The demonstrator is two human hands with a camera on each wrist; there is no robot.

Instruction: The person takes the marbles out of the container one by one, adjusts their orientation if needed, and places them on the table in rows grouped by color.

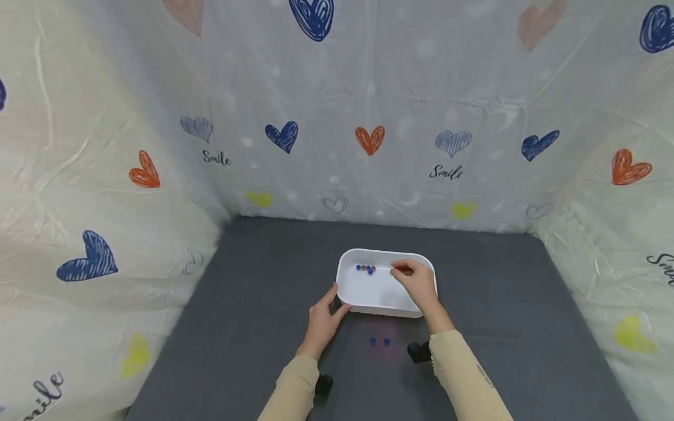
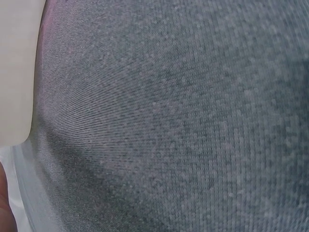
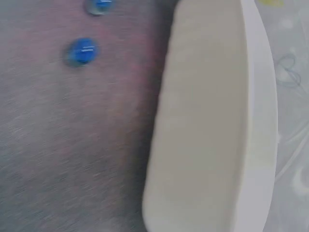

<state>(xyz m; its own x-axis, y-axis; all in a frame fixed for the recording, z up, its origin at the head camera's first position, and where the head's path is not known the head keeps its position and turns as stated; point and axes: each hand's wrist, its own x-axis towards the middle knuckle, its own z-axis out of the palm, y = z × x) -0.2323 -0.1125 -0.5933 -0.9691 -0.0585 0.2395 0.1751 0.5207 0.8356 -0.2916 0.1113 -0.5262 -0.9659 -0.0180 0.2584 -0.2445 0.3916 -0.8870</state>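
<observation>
Currently, the left hand [image 1: 322,320] sits at the tray's near left corner, thumb and fingers spread wide and touching its outside. Over the right half of the tray [image 1: 387,298], the right hand [image 1: 418,282] has thumb and fingertips drawn narrowly together; whether they hold anything I cannot tell. Only the head view shows inside the tray, where a small cluster of blue and brown marbles [image 1: 370,272] lies toward its far left part. Just in front of the tray, two blue marbles [image 1: 387,342] rest apart on the grey bench [image 1: 253,351]; the right wrist view alone brings out their glassy shine. From the left wrist, the bench's fine ribbed cloth [image 2: 169,111] shows beside the tray, with a sliver of finger [image 2: 5,208] near its corner.
</observation>
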